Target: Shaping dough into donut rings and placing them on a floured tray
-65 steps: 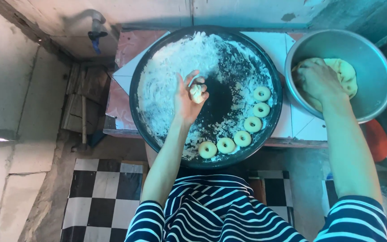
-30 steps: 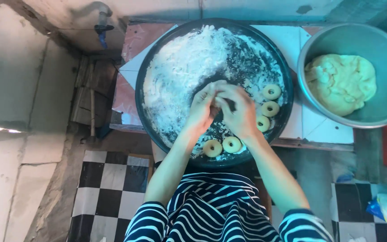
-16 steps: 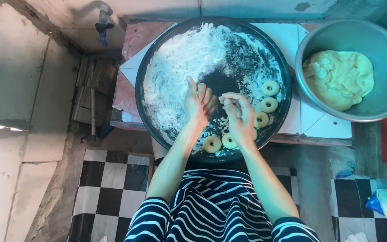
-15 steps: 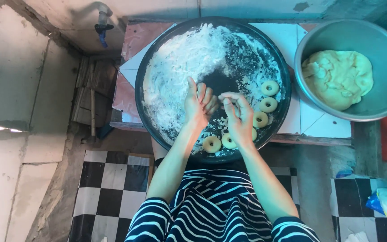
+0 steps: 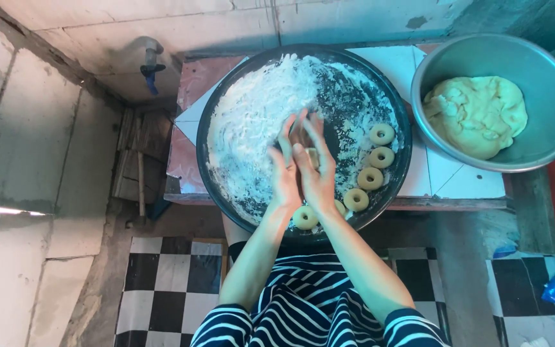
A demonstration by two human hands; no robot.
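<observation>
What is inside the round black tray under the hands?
The black tray holds a spread of white flour and dough rings along its right and near edge. The left hand and right hand press together, covering most of a dough piece.

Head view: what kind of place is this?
Probably a small home or back-room kitchen used for dough work: a floured round tray with ring-shaped dough pieces, a metal bowl of dough, a wall tap, and a checkered floor.
</observation>
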